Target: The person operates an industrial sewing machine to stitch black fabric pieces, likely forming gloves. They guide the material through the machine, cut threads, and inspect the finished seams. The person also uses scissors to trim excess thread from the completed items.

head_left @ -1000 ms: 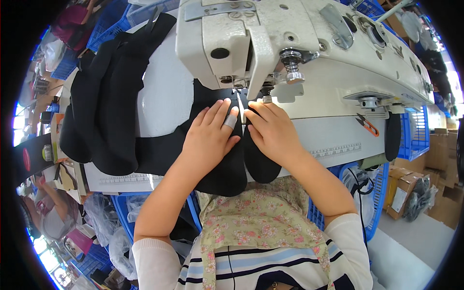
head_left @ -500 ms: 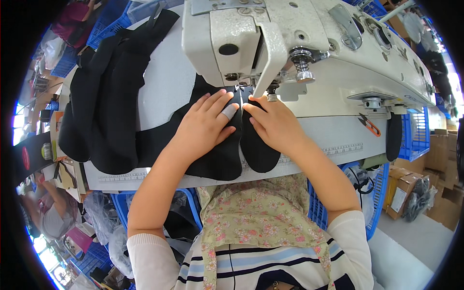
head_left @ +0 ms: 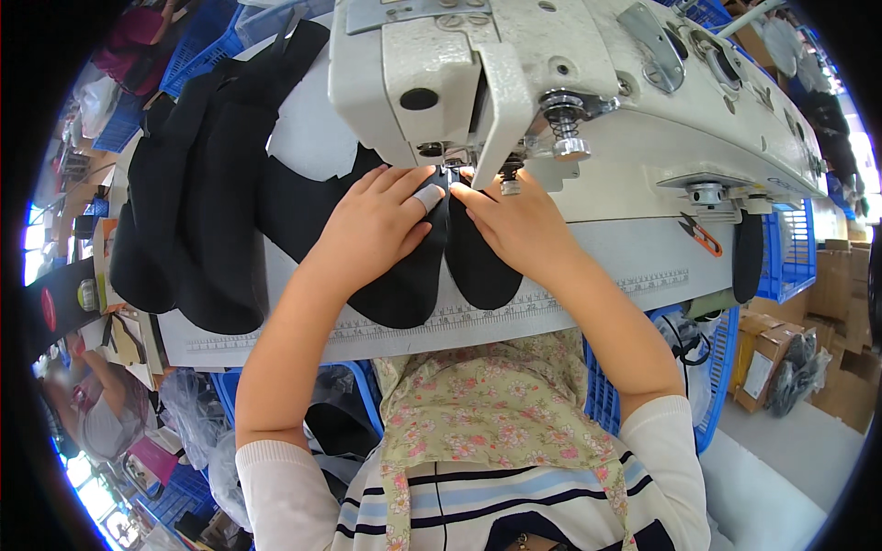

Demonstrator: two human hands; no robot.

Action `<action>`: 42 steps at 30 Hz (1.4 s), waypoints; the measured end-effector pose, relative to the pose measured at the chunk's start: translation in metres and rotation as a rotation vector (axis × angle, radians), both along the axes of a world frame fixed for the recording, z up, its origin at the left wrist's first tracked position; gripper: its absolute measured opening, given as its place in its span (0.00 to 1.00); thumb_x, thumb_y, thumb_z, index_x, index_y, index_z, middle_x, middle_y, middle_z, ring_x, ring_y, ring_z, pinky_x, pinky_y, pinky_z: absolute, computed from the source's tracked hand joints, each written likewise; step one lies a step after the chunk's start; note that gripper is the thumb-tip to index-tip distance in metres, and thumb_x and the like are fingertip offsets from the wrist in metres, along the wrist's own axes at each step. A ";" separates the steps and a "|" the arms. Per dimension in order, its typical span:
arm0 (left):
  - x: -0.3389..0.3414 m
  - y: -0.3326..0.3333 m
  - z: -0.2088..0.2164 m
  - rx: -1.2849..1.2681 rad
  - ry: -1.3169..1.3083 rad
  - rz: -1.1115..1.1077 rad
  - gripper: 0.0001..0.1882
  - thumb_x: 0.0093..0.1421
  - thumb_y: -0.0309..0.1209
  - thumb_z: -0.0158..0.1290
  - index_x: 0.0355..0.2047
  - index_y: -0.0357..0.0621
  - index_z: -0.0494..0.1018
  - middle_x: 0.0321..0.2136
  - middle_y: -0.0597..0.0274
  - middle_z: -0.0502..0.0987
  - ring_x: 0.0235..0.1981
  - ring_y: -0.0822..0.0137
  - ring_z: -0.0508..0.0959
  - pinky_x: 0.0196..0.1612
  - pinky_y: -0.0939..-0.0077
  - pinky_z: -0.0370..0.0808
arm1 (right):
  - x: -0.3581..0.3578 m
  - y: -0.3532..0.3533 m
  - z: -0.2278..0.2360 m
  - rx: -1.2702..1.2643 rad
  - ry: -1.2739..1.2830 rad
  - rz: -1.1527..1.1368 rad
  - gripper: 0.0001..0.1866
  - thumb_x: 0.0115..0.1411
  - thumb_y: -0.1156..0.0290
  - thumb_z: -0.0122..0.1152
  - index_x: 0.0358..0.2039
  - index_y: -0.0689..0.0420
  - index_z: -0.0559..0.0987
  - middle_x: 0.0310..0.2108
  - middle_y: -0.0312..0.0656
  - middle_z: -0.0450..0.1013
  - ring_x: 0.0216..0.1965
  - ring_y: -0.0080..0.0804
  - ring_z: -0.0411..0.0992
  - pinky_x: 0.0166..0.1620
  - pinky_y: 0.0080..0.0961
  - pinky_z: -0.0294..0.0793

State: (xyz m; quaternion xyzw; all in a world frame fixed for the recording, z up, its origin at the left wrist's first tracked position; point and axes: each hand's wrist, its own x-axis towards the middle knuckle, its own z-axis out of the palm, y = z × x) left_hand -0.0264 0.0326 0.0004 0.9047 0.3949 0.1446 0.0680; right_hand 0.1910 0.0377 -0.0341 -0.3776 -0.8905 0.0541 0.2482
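Two rounded black fabric pieces lie edge to edge under the needle area of a white sewing machine (head_left: 542,64). My left hand (head_left: 372,225) rests flat on the left piece (head_left: 409,294), fingers stretched toward the presser foot, with a pale wrap around one finger. On the right piece (head_left: 482,271), my right hand (head_left: 519,220) lies with its fingers extended, their tips close to the seam line and partly behind the machine's parts. A narrow light gap runs between the pieces, below the needle. The needle tip itself is too small to make out.
A pile of black fabric pieces (head_left: 197,202) sits at the left of the table. Orange-handled thread snips (head_left: 703,237) lie to the right, beside the machine. A printed ruler scale (head_left: 606,286) runs along the table's front. Blue baskets (head_left: 785,257) and cardboard boxes (head_left: 767,363) stand at the right.
The black pieces have slid away from me under the machine, their rounded near ends now farther from the table edge. Both hands stay on them, and the view has shifted slightly.
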 end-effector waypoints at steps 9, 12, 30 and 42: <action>0.003 0.002 0.004 0.004 0.009 0.010 0.19 0.49 0.26 0.56 0.43 0.41 0.73 0.46 0.55 0.73 0.48 0.53 0.70 0.51 0.63 0.67 | 0.000 0.003 0.007 0.057 -0.078 -0.051 0.14 0.51 0.73 0.54 0.40 0.53 0.77 0.32 0.37 0.71 0.39 0.36 0.68 0.46 0.33 0.64; 0.005 0.000 0.004 -0.008 0.012 0.033 0.18 0.49 0.26 0.55 0.43 0.41 0.73 0.46 0.55 0.73 0.48 0.53 0.70 0.51 0.62 0.67 | 0.000 0.002 0.007 0.033 -0.077 -0.052 0.14 0.50 0.73 0.53 0.39 0.54 0.77 0.32 0.36 0.71 0.40 0.35 0.67 0.44 0.32 0.64; 0.018 -0.024 -0.006 -0.026 0.034 0.165 0.38 0.44 0.48 0.61 0.51 0.38 0.65 0.50 0.46 0.68 0.53 0.49 0.66 0.57 0.57 0.60 | 0.006 -0.002 0.013 -0.134 0.054 -0.037 0.16 0.47 0.67 0.64 0.36 0.58 0.75 0.42 0.43 0.69 0.50 0.43 0.65 0.52 0.38 0.64; 0.017 -0.020 -0.009 0.026 0.106 0.181 0.38 0.46 0.51 0.59 0.50 0.33 0.67 0.52 0.47 0.66 0.56 0.53 0.65 0.59 0.57 0.60 | 0.010 0.013 0.009 -0.126 0.020 -0.037 0.12 0.47 0.67 0.64 0.31 0.56 0.74 0.34 0.40 0.71 0.42 0.39 0.68 0.49 0.35 0.66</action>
